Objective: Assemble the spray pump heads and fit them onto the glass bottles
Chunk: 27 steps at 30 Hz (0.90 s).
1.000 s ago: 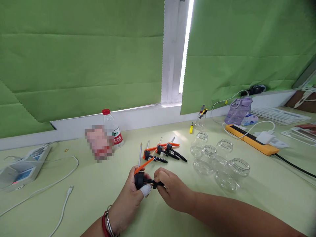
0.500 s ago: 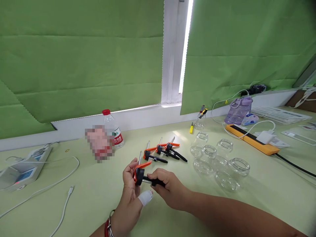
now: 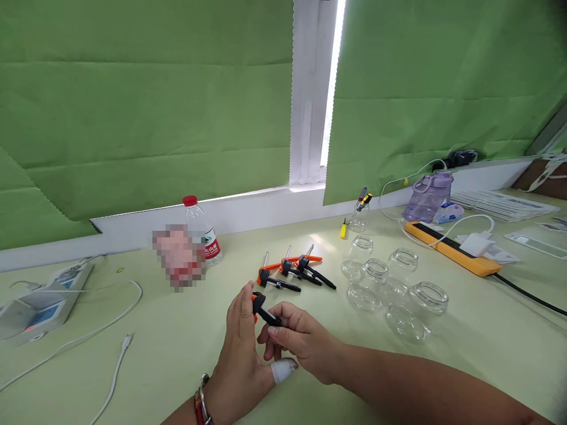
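My right hand (image 3: 303, 339) pinches the black end of a black and orange piece (image 3: 261, 307), which has a round cap-like head. My left hand (image 3: 243, 348) is held upright beside the head, its fingers stretched out and touching or nearly touching it. White tape (image 3: 283, 370) wraps the left thumb, which points right, below the piece. The orange part is mostly hidden behind the left fingers. Just beyond my hands lie three similar pieces (image 3: 290, 273) in a row, each with a black head, orange lever, black tube and thin metal rod.
Several clear jars (image 3: 376, 289) stand to the right, and behind them another jar (image 3: 359, 219) holds tools. An orange power strip (image 3: 452, 251) and a purple bottle (image 3: 429, 198) are farther right. A red-capped bottle (image 3: 211, 245), white cables (image 3: 117, 369) and a white power strip (image 3: 55, 304) lie left.
The piece has turned, and its orange lever and rod have gone from sight behind my left hand. My left fingers have straightened and its thumb has swung right.
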Motion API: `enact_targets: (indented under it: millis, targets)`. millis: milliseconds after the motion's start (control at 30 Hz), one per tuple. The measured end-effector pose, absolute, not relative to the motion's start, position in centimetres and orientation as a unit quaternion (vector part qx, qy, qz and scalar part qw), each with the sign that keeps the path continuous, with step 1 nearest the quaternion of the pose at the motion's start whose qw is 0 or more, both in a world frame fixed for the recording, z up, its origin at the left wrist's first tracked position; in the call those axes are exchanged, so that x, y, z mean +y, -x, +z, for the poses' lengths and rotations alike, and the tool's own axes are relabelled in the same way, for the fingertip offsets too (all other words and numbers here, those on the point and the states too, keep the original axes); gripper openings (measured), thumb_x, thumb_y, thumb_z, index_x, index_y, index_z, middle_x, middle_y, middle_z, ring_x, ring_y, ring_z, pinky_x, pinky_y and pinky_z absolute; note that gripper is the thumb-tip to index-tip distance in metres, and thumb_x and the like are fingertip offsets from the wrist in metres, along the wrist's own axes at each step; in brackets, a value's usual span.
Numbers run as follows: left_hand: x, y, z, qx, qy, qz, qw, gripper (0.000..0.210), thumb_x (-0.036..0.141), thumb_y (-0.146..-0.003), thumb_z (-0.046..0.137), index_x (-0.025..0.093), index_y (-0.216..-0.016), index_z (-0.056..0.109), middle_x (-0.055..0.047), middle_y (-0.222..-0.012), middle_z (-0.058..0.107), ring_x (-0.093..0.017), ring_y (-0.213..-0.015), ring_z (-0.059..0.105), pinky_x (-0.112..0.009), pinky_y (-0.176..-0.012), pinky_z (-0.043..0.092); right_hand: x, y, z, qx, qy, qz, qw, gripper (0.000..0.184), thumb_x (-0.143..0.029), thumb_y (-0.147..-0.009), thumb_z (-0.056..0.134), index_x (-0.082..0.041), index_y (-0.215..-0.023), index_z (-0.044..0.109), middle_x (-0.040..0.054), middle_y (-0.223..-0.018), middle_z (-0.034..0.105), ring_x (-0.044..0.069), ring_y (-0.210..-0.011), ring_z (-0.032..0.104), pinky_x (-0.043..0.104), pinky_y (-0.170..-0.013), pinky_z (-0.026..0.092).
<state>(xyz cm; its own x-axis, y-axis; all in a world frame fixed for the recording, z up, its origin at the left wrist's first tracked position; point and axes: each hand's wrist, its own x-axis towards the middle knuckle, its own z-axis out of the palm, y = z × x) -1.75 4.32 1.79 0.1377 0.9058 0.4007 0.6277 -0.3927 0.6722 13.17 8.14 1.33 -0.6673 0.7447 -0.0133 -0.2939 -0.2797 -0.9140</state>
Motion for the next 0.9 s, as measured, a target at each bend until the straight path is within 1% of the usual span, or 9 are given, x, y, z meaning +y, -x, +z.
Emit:
enact_targets:
  millis: [67,133,233,333,467,633,767,900]
  targets:
    - [4.4,1.5,1.4,0.533,-0.752,0.366,0.125,0.116,0.027,-0.06,0.074,0.023,-0.145,-0.005,-0.017,-0.148,0.014,-0.038,-0.136,0.015,-0.058,-0.102,0.032,7.9,-12.9,1.3,-0.471,0.22,0.781,0.345,0.04,-0.041,-0.075,0.068,-0.016,-0.097,0.046,0.0016,-0.078,0.062,0.012,-0.066,0.058,0.028,-0.064,0.043]
    - [4.4,1.2,1.2,0.54,-0.762,0.344,0.098,0.118,0.031,-0.06,0.073,0.02,-0.145,-0.008,-0.02,-0.146,0.012,-0.04,-0.135,0.016,-0.055,-0.097,0.039,7.7,-12.6,1.2,-0.445,0.22,0.794,0.352,0.048,-0.039,-0.073,0.07,-0.018,-0.105,0.042,-0.0025,-0.071,0.06,0.011,-0.063,0.057,0.029,-0.065,0.043]
    - [4.4,0.8,1.0,0.543,-0.77,0.329,0.063,0.115,0.033,-0.06,0.071,0.018,-0.144,-0.007,-0.021,-0.144,0.01,-0.04,-0.134,0.016,-0.053,-0.095,0.042,7.4,-12.4,1.0,-0.424,0.235,0.798,0.358,0.056,-0.035,-0.072,0.072,-0.019,-0.113,0.037,-0.0048,-0.071,0.057,0.01,-0.063,0.055,0.029,-0.067,0.043]
    - [4.5,0.5,0.9,0.54,-0.772,0.334,0.027,0.108,0.034,-0.061,0.068,0.016,-0.144,0.001,-0.021,-0.144,0.013,-0.039,-0.134,0.016,-0.054,-0.095,0.042,7.3,-12.3,0.9,-0.419,0.248,0.799,0.353,0.058,-0.032,-0.073,0.071,-0.02,-0.117,0.035,-0.0042,-0.075,0.057,0.01,-0.066,0.054,0.03,-0.07,0.042]
    - [4.5,0.4,0.7,0.539,-0.775,0.331,0.002,0.104,0.037,-0.06,0.067,0.014,-0.142,0.008,-0.021,-0.142,0.019,-0.039,-0.133,0.019,-0.057,-0.099,0.037,7.3,-12.4,1.3,-0.41,0.258,0.809,0.334,0.062,-0.032,-0.072,0.072,-0.019,-0.119,0.035,-0.0047,-0.075,0.055,0.009,-0.066,0.054,0.029,-0.069,0.042]
    - [4.4,0.6,0.8,0.537,-0.773,0.337,0.006,0.103,0.037,-0.056,0.07,0.014,-0.14,0.014,-0.019,-0.136,0.028,-0.039,-0.13,0.026,-0.056,-0.1,0.036,7.2,-12.5,1.6,-0.398,0.264,0.817,0.322,0.067,-0.035,-0.069,0.075,-0.018,-0.119,0.033,-0.0052,-0.074,0.055,0.009,-0.064,0.055,0.029,-0.067,0.043]
    - [4.4,0.6,0.8,0.537,-0.772,0.34,0.02,0.102,0.036,-0.053,0.07,0.014,-0.138,0.018,-0.019,-0.135,0.029,-0.038,-0.129,0.028,-0.056,-0.1,0.036,7.2,-12.6,1.6,-0.395,0.28,0.818,0.31,0.068,-0.036,-0.069,0.074,-0.019,-0.12,0.032,-0.0047,-0.075,0.055,0.009,-0.064,0.055,0.027,-0.065,0.042]
    - [4.3,0.5,0.9,0.539,-0.771,0.339,0.033,0.099,0.037,-0.052,0.071,0.015,-0.136,0.022,-0.019,-0.135,0.03,-0.039,-0.129,0.027,-0.056,-0.1,0.036,7.2,-12.7,1.6,-0.395,0.283,0.818,0.308,0.08,-0.036,-0.068,0.075,-0.021,-0.129,0.025,-0.0043,-0.076,0.056,0.01,-0.065,0.056,0.026,-0.064,0.043]
